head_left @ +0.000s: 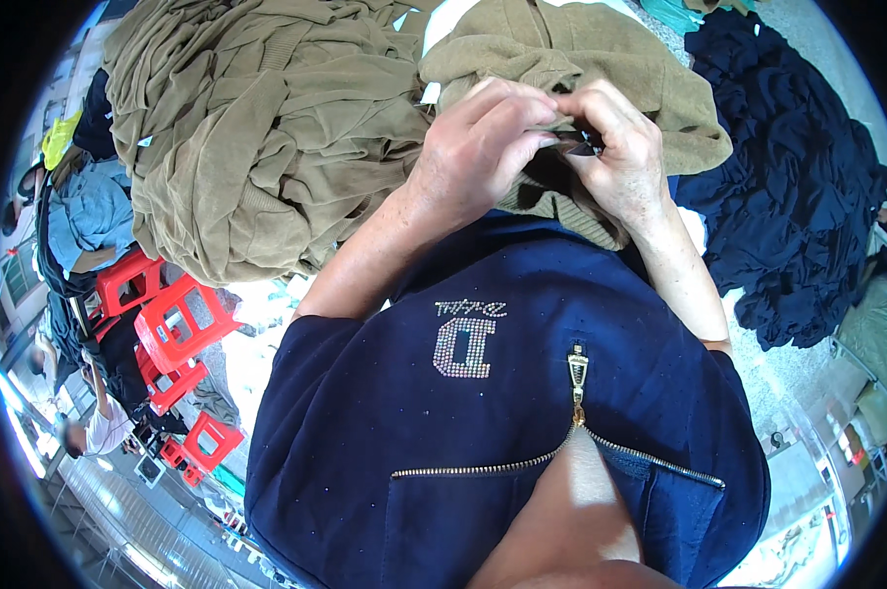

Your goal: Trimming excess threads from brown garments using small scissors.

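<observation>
An olive-brown knit garment (650, 88) lies bunched up in front of me, its ribbed edge hanging toward my chest. My left hand (485, 142) is closed in a pinch on a fold of it. Close beside it, my right hand (622, 147) also pinches the cloth, index finger and thumb curled in. The fingertips of both hands nearly meet. Between them shows a small dark patch, perhaps a tool or just shadow; I cannot tell which.
On the left rises a large heap of the same olive-brown knitwear (267, 128). A navy garment pile (787, 196) stands at the right. Red plastic stools (183, 319) are at the lower left, near blue-grey cloth (90, 216). Another person (105, 427) sits farther left.
</observation>
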Demonstrator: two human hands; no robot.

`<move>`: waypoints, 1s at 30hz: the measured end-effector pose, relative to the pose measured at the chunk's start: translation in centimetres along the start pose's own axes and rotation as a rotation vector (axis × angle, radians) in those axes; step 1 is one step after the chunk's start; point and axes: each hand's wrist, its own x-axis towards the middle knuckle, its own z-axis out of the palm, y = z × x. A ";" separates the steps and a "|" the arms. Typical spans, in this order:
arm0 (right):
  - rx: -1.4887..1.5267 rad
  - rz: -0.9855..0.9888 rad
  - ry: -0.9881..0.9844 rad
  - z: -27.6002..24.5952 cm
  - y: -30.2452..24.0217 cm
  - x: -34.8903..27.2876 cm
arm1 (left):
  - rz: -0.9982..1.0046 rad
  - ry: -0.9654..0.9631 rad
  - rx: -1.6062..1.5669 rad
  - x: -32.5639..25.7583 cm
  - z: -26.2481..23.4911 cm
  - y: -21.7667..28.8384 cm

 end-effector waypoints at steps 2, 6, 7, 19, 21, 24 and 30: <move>-0.048 -0.028 0.016 0.0 0.0 0.0 | -0.020 0.008 0.018 -0.1 0.0 0.0; -0.001 -0.020 0.024 -0.1 0.1 -0.1 | -0.087 -0.046 -0.026 0.4 -0.4 0.2; -0.001 -0.037 0.019 -0.1 0.3 -0.1 | -0.139 -0.072 -0.030 0.5 -0.5 0.2; 0.264 0.067 -0.030 0.1 1.6 -0.8 | 0.167 -0.366 0.182 1.3 -0.8 -3.1; 0.378 0.154 -0.098 -0.2 1.7 -0.9 | 0.185 -0.373 0.144 1.3 -0.6 -3.0; 0.388 0.177 -0.075 -0.1 2.7 -1.0 | 0.239 -0.345 0.092 1.5 0.2 -3.1; 0.483 0.181 0.109 0.7 2.6 -1.3 | 0.350 -0.126 0.144 1.1 1.4 -2.7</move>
